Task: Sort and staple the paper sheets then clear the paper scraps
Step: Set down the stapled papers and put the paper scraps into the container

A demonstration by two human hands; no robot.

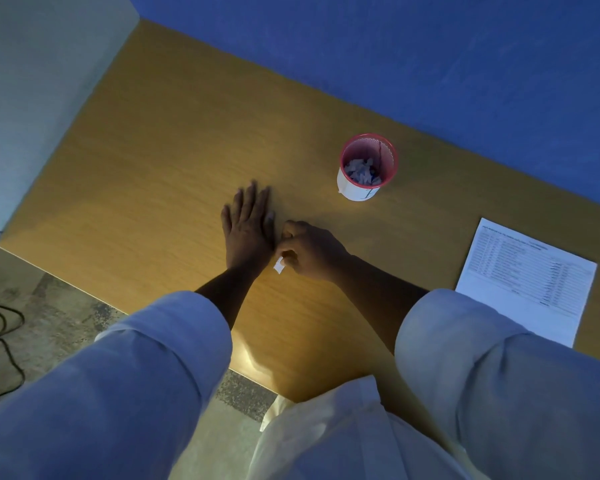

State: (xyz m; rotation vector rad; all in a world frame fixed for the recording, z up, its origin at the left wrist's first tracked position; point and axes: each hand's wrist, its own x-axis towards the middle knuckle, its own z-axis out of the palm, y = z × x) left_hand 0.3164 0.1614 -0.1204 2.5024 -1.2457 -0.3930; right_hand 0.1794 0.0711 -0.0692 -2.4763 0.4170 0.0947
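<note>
My left hand [248, 228] lies flat on the wooden table [153, 168], palm down, fingers together and pointing away from me. Right beside it, my right hand [309, 251] is curled shut on a small white paper scrap [279, 265] that sticks out below the fingers. A red mesh cup [368, 168] with a white paper band stands further back to the right and holds several paper scraps. A printed paper sheet [527, 282] lies at the table's right edge.
A blue wall [430, 46] runs behind the table. Left of the table are a pale wall and a speckled floor with a black cable [0, 327]. My white sleeves fill the foreground.
</note>
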